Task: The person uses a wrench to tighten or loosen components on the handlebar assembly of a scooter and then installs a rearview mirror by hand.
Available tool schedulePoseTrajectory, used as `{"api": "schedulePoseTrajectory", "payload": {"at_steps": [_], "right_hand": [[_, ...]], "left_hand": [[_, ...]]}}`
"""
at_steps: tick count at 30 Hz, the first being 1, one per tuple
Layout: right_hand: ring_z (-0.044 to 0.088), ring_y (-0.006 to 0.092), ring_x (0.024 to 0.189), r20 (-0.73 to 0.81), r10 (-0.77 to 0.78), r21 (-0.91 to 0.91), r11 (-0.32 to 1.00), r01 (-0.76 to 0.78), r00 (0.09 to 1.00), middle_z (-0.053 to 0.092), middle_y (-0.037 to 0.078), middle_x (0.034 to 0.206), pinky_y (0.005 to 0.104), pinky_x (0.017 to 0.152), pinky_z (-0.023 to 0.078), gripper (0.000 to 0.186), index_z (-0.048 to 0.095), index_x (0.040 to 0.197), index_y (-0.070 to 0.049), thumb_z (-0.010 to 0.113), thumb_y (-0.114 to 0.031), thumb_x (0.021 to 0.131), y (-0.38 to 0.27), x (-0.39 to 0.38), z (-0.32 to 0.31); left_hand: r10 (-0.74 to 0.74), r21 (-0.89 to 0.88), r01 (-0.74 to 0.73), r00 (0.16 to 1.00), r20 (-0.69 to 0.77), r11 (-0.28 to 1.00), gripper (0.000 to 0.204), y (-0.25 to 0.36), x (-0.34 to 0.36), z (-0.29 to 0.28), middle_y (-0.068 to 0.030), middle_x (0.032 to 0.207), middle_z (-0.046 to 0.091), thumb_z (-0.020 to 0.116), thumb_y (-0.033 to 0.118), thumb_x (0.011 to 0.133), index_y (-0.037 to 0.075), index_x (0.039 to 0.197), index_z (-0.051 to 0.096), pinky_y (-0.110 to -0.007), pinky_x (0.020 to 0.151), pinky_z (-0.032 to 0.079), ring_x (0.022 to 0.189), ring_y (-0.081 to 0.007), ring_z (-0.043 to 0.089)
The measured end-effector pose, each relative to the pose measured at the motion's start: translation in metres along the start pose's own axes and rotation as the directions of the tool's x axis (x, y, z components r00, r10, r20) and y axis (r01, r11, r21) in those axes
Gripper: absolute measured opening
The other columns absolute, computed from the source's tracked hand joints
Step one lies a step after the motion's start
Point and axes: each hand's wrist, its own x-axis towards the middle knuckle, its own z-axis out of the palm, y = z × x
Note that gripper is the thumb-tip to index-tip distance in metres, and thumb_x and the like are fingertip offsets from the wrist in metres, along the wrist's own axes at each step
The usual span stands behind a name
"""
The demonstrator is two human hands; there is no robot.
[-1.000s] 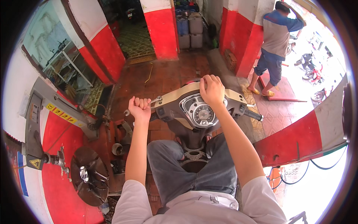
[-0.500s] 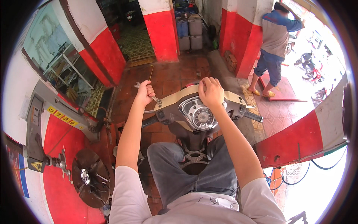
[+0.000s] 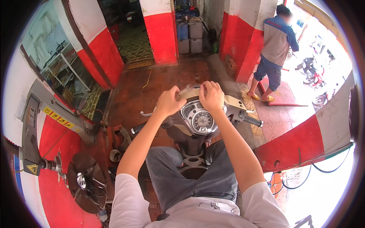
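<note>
In front of you, the scooter's cream-and-grey handlebar cover [image 3: 234, 101] surrounds the round-dial gauge cluster [image 3: 202, 119]. Your left hand [image 3: 171, 100] is at the cluster's 10 o'clock, fingers curled; a blurred pale sliver [image 3: 185, 91] shows beside them, and whether they pinch it cannot be told. Your right hand [image 3: 211, 97] sits at 1 o'clock, fingers bent close together over the cover's top, their tips hidden. At 8 o'clock, a spanner [image 3: 99, 182] lies on a dark round turntable [image 3: 84, 163].
</note>
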Motion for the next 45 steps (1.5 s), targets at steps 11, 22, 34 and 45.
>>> {"api": "schedulePoseTrajectory", "payload": {"at_steps": [11, 22, 34, 45], "right_hand": [[0.064, 0.0325, 0.081, 0.006, 0.015, -0.008, 1.000, -0.015, 1.000, 0.065, 0.010, 0.082, 0.0452, 0.070, 0.053, 0.014, 0.066, 0.084, -0.007, 0.064, -0.020, 0.090, -0.005, -0.001, 0.001], [0.063, 0.0326, 0.081, 0.001, 0.017, -0.030, 0.999, -0.017, 1.000, 0.065, 0.010, 0.083, 0.0457, 0.071, 0.053, 0.014, 0.066, 0.085, -0.007, 0.064, -0.020, 0.090, -0.001, -0.002, 0.000], [0.063, 0.0327, 0.082, 0.024, 0.033, -0.018, 0.999, -0.032, 0.999, 0.065, 0.010, 0.083, 0.0453, 0.072, 0.053, 0.012, 0.066, 0.087, -0.007, 0.063, -0.019, 0.090, 0.007, -0.003, -0.001], [0.064, 0.0330, 0.082, 0.023, 0.029, -0.049, 0.998, -0.028, 0.999, 0.065, 0.011, 0.082, 0.0455, 0.071, 0.054, 0.014, 0.066, 0.085, -0.007, 0.064, -0.020, 0.089, -0.004, -0.002, 0.002]], "left_hand": [[0.049, -0.584, -0.479, 0.798, -0.600, 0.655, 0.041, -0.081, -0.081, 0.008, -0.0007, 0.053, 0.038, 0.051, 0.015, 0.095, 0.010, 0.058, 0.035, -0.033, 0.069, 0.042, 0.051, -0.0164, 0.037], [-0.571, -0.970, 0.173, 0.784, 0.241, -0.173, 0.044, -0.130, 0.021, -0.044, 0.0060, 0.050, 0.019, 0.056, 0.019, 0.093, 0.021, 0.060, 0.027, -0.029, 0.046, 0.025, 0.040, -0.0112, 0.018], [-0.274, -0.082, 0.271, 0.962, -0.019, 0.959, 0.079, -0.051, 0.067, 0.019, -0.0286, 0.090, 0.070, 0.047, 0.071, 0.094, -0.006, 0.092, 0.065, -0.047, 0.087, 0.047, 0.096, -0.0456, 0.067], [-0.255, 0.179, 0.277, 0.958, -0.134, 0.944, 0.073, -0.024, 0.019, 0.006, -0.0229, 0.083, 0.071, 0.063, 0.073, 0.083, 0.000, 0.087, 0.062, -0.047, 0.075, 0.056, 0.083, -0.0405, 0.071]]}}
